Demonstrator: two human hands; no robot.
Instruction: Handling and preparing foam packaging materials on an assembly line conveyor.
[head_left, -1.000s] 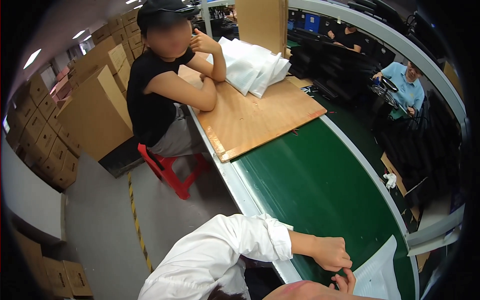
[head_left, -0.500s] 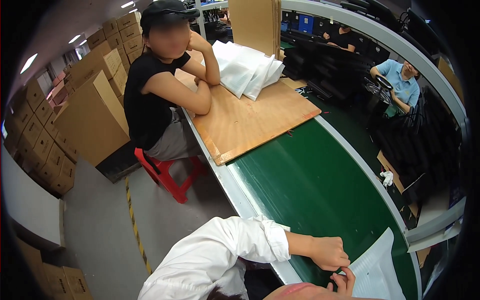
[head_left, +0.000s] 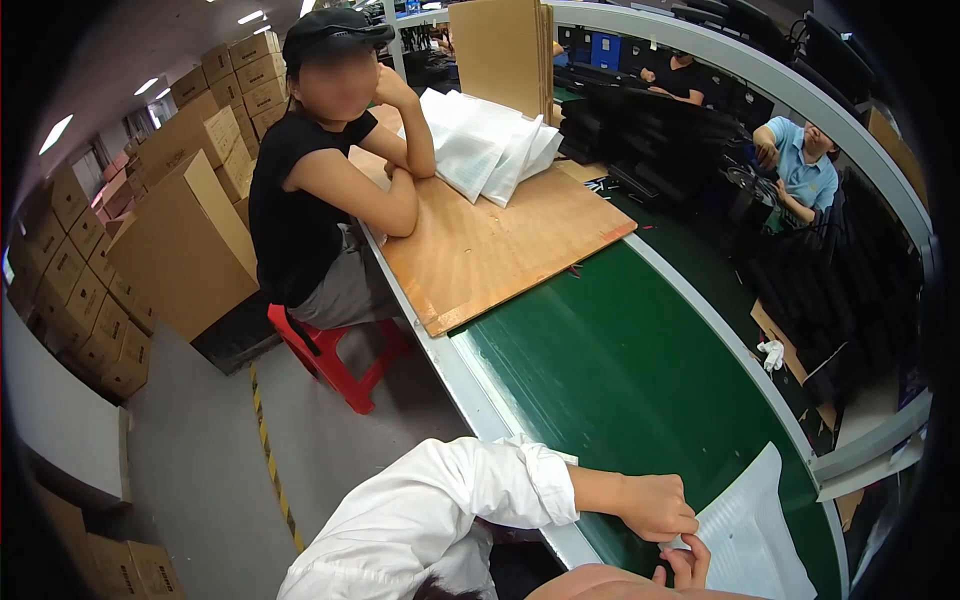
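Note:
A thin white foam packing sheet (head_left: 765, 525) lies on the green belt (head_left: 560, 390) at the lower right. My left hand (head_left: 657, 507), below a rolled white sleeve, is closed with its fingertips at the near left corner of the sheet. Just below it, my right hand (head_left: 687, 563) has curled fingers close against the left fingertips. What the right fingers pinch is hidden, and the rest of that hand is mostly out of sight.
Across the belt lies a wooden board (head_left: 510, 250) bearing a pile of white foam bags (head_left: 485, 145). A person in black (head_left: 320, 190) sits on a red stool (head_left: 345, 365), leaning on it. Metal rails edge the belt. Another person in blue (head_left: 803, 175) works beyond, near stacked black parts (head_left: 650, 140).
My hands stay together at the sheet's corner with barely any movement. The view shifts slightly. The far person in blue has raised an arm away from the black round part.

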